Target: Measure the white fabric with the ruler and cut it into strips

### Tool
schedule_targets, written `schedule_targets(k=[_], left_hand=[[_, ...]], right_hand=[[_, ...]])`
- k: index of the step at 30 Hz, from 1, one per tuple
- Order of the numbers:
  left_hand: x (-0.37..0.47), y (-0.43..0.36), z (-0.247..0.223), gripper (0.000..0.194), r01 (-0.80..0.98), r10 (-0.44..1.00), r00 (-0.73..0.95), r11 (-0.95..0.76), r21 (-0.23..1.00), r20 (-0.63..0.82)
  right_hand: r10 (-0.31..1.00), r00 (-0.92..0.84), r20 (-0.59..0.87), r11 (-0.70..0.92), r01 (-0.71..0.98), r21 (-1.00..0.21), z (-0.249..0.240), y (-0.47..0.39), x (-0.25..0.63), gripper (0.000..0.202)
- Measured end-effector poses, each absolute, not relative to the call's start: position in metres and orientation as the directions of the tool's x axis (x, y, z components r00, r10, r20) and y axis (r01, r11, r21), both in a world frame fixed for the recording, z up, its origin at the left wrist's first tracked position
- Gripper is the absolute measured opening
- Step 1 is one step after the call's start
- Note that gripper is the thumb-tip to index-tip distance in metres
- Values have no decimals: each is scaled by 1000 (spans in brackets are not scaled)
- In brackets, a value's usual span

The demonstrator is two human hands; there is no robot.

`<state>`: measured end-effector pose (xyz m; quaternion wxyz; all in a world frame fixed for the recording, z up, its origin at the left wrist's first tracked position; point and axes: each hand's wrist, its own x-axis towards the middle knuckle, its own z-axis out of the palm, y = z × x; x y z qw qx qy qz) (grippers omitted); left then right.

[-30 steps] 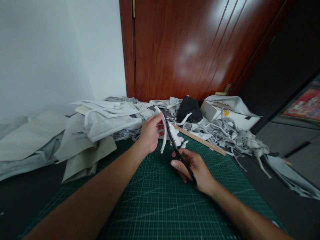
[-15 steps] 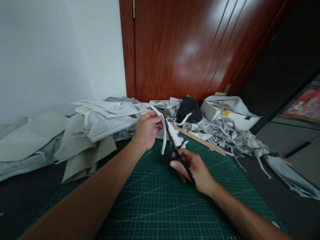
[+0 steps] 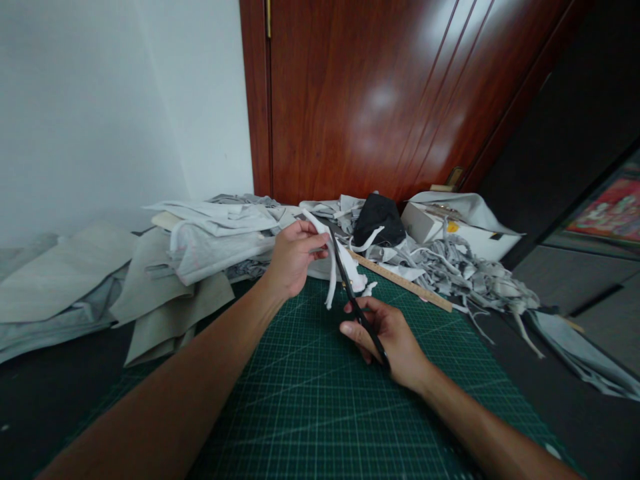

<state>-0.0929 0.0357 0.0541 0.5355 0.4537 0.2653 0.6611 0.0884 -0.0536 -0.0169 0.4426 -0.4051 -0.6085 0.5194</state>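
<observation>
Scissors [image 3: 356,305]: above the far half of the cutting mat [image 3: 310,387], long axis slanting — blades away and slightly left, handles near and right.
White fabric strip [image 3: 333,280]: above the mat beside the blades, lower end hanging down.
Left hand [image 3: 294,259]: pinching the strip.
Right hand [image 3: 394,341]: gripping the scissors' handles.
Wooden ruler [image 3: 400,281]: along the mat's far right — scale too small to read.
</observation>
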Motion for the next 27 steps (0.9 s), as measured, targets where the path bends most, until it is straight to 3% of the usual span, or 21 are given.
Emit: schedule_targets(k=[5,12,27], left_hand=[[-97,38,53,16,-541,934,108,-232,808,340],[-96,39,48,38,-620,916,207,-149,771,343],[-88,37,40,50,-583,928,175,-172,794,329]], right_hand=[[943,-302,144,157,21,-987,-14,-53,91,59],[919,-350,181,195,6,-981,-9,-55,93,63],[929,-335,157,179,36,-983,-8,-54,95,65]])
